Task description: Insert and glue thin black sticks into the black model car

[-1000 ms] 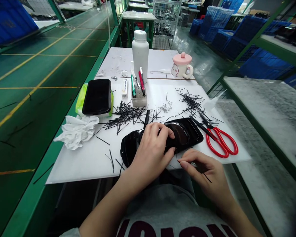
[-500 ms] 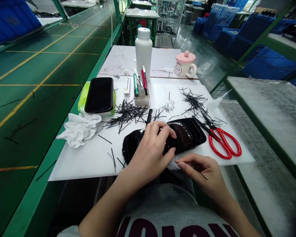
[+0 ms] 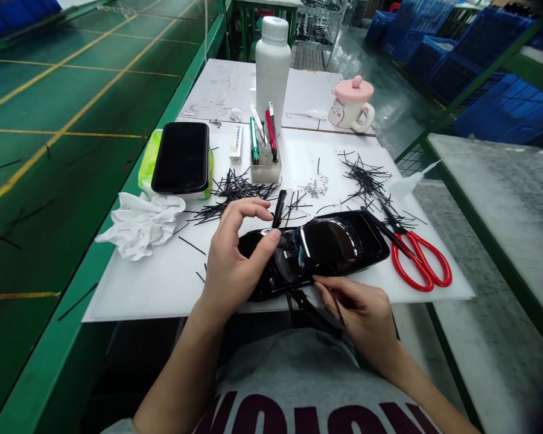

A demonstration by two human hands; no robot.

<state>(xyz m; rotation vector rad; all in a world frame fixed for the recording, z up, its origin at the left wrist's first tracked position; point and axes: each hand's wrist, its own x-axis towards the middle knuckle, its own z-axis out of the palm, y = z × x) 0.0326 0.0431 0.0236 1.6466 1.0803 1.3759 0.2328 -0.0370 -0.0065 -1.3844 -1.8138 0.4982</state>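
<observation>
A glossy black model car (image 3: 330, 244) lies across the near part of the white table, its doors standing open on both sides. Over its left end is my left hand (image 3: 235, 253), open, thumb and fingers curved apart. The thumb tip rests at the car near the far open door (image 3: 279, 208). My right hand (image 3: 362, 307) is closed at the car's near side, thumb and index pinched together by the near open door (image 3: 314, 310). A thin black strip (image 3: 337, 306) runs through its fingers. Red-handled scissors (image 3: 420, 259) lie right of the car.
Piles of thin black strips (image 3: 238, 193) lie beyond the car, one more pile (image 3: 366, 175) at right. Behind stand a pen holder (image 3: 266, 172), white bottle (image 3: 272, 72) and lidded mug (image 3: 350, 108). At left are a phone (image 3: 181, 158) and crumpled white cloth (image 3: 142, 226).
My left hand has moved left off the car's middle and its fingers have spread. My right hand has come closer to the car's near side. The near door now shows open.
</observation>
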